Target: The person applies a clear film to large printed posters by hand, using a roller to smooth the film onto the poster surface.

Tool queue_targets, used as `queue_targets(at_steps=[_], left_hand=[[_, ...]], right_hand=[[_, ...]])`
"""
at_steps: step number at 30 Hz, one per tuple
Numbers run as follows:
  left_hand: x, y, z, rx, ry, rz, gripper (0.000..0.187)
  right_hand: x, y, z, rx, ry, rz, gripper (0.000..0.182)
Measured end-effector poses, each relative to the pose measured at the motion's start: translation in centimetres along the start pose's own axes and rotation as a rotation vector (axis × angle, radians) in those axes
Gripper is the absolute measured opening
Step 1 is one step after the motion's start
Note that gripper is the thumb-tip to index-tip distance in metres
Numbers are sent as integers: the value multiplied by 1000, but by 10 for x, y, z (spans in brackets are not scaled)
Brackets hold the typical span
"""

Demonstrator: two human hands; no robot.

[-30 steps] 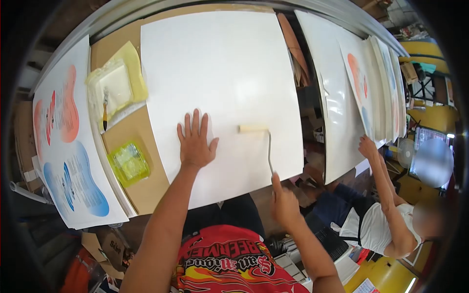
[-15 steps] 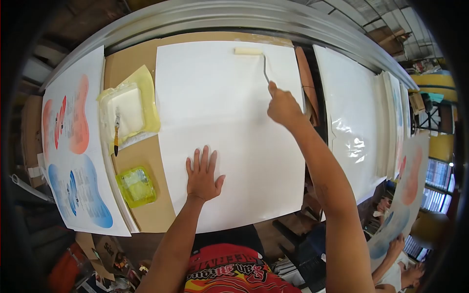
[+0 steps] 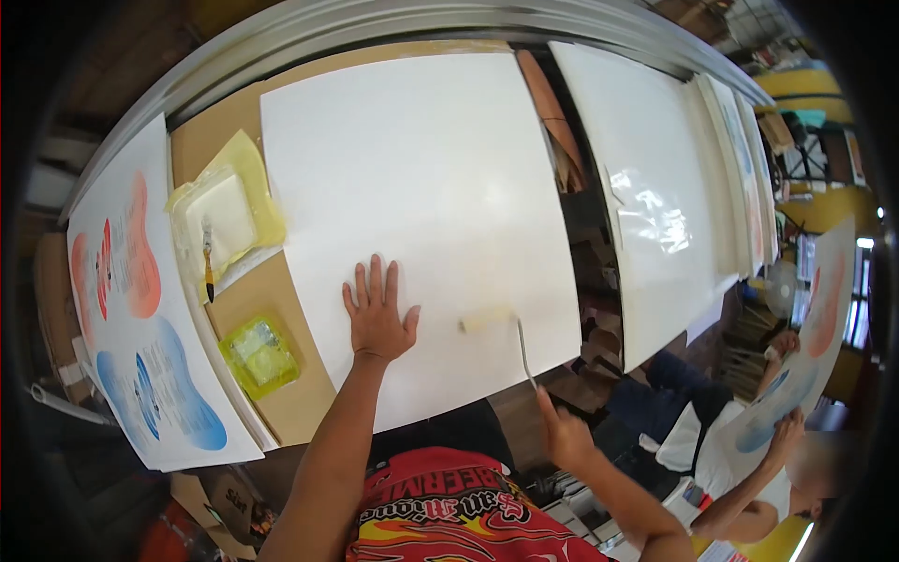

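A large white sheet [image 3: 412, 169] lies flat on brown cardboard. My left hand [image 3: 380, 314] rests on it with fingers spread, palm down, left of its middle. Closed round the handle of a paint roller [image 3: 491, 320] is my right hand [image 3: 566, 433], just past the sheet's near edge. The roller's pale sleeve is on the near right part of the sheet, slightly blurred. To the left stands a shallow tray of white paste [image 3: 228, 211] on yellow paper, with a paintbrush [image 3: 209, 267] lying in it. Nearer me is a lime-green plastic container [image 3: 258, 358].
Printed sheets [image 3: 140, 220] with red and blue shapes are stacked at the left. Across a dark gap on the right lies another glossy white stack [image 3: 646, 225]. Another person [image 3: 758, 478] at the right holds a printed sheet [image 3: 815, 337]. A metal rail [image 3: 375, 28] runs along the far side.
My right hand has drawn the roller from the sheet's far edge toward me. My left hand stays flat on the sheet. The view has shifted, showing more of the other person.
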State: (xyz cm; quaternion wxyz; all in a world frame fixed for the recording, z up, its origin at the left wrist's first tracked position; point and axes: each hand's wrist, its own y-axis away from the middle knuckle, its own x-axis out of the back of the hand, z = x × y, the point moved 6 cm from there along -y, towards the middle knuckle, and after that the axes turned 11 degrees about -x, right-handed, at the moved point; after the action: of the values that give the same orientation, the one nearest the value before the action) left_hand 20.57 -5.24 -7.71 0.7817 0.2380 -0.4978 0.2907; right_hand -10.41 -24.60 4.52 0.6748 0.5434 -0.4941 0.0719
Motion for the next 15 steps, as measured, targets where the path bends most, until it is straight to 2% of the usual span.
queue_targets(at_steps=[4, 7, 11, 15], left_hand=[[2, 1, 2, 2, -5, 12, 82], [0, 0, 2, -1, -4, 2, 82], [4, 1, 3, 2, 23, 2, 83], [5, -2, 4, 28, 22, -32, 82]], right_hand=[[-23, 102, 20, -182, -75, -70, 77], [-22, 117, 19, -246, -308, 246, 66], [13, 22, 23, -209, -320, 276, 62], [90, -109, 18, -104, -253, 365, 57]])
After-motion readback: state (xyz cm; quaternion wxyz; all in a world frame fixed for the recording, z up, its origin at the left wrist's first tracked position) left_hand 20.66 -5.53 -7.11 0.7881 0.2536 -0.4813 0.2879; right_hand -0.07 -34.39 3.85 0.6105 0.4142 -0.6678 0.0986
